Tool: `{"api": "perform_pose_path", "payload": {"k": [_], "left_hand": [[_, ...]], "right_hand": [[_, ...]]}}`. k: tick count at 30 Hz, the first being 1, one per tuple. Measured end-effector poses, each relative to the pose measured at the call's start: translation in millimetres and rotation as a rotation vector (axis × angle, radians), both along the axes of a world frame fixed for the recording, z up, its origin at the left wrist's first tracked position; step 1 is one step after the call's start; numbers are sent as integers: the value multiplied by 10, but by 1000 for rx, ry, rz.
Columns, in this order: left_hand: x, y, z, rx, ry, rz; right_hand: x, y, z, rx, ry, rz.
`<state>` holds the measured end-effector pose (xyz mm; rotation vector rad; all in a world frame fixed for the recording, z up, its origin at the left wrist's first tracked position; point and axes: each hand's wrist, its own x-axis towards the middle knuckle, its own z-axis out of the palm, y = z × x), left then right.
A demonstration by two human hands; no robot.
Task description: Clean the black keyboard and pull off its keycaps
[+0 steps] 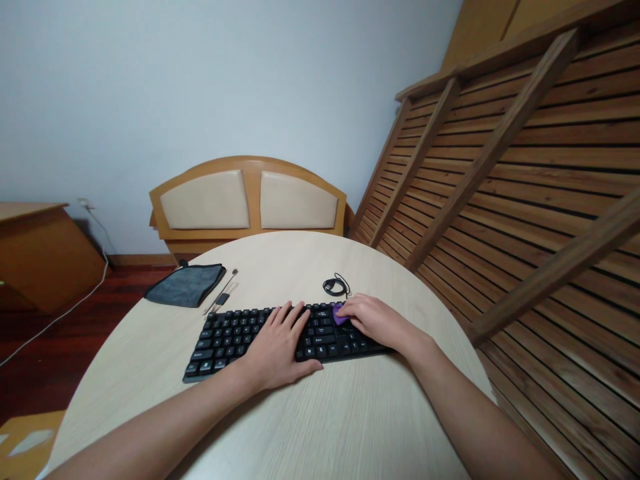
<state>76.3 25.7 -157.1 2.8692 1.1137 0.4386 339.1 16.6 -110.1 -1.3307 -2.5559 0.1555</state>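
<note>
A black keyboard (230,337) lies across the round table, its keys facing up. My left hand (280,350) rests flat over the middle of the keyboard, fingers spread and thumb reaching past the near edge. Toward the keyboard's right part, my right hand (373,320) is closed on a small purple thing (341,315), pressed against the keys. Most of this purple thing is under my fingers, so its kind is hard to make out. Just behind the keyboard sits a coiled black cable (336,285).
On the pale round table (360,420), a dark grey cloth (187,285) lies at the left. Beside it are a thin rod with a dark tip (220,292) and a small brush-like tool (224,298). A headboard (255,200) stands behind; wooden slats (500,200) lean at the right.
</note>
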Motion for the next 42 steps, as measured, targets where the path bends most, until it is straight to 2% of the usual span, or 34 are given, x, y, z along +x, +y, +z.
{"api": "perform_pose_path", "payload": {"k": [5, 12, 16, 20, 25, 36, 42], "left_hand": [[4, -3, 8, -1, -3, -4], [6, -6, 26, -19, 7, -1], [-3, 6, -4, -11, -14, -10], [-7, 14, -26, 3, -21, -16], [-1, 1, -2, -6, -2, -8], [-8, 4, 19, -4, 0, -17], [-3, 18, 48, -14, 31, -12]], "right_hand": [[25, -18, 40, -10, -16, -39], [128, -32, 88, 2, 8, -180], [72, -25, 31, 47, 94, -69], [-16, -27, -28, -10, 51, 47], [-9, -58, 13, -34, -11, -12], [178, -82, 95, -89, 3, -94], [136, -39, 38, 29, 140, -70]]}}
